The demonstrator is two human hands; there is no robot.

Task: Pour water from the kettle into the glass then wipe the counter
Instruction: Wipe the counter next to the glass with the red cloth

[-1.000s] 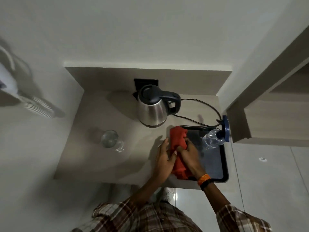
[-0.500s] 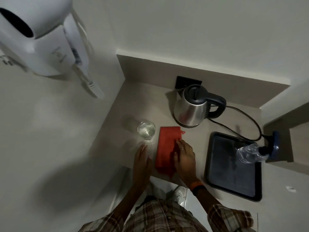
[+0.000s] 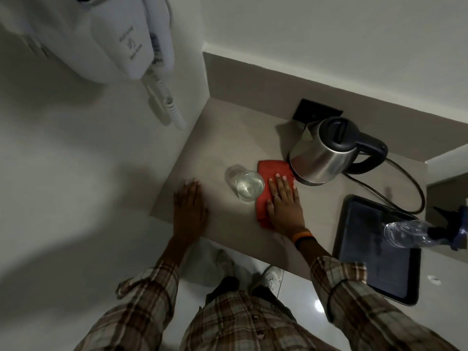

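A steel kettle [image 3: 326,153] with a black lid and handle stands at the back of the beige counter [image 3: 228,138]. A clear glass [image 3: 247,184] holding water stands left of it. Between them lies a folded red cloth [image 3: 272,168], one end touching the kettle's base. My right hand [image 3: 285,203] presses flat on the cloth, fingers spread, covering its near half. My left hand [image 3: 190,206] lies flat and empty on the counter near the front left edge, well left of the glass.
A black tray [image 3: 367,249] sits at the right with a clear plastic bottle [image 3: 410,233] lying over it. The kettle's black cord [image 3: 405,183] loops behind the tray. A white wall-mounted hair dryer [image 3: 114,39] hangs at upper left. A wall socket [image 3: 316,114] sits behind the kettle.
My right hand has pushed the red cloth from the tray's edge leftward and away, up between glass and kettle. My left hand came off the cloth and moved left onto the bare counter.
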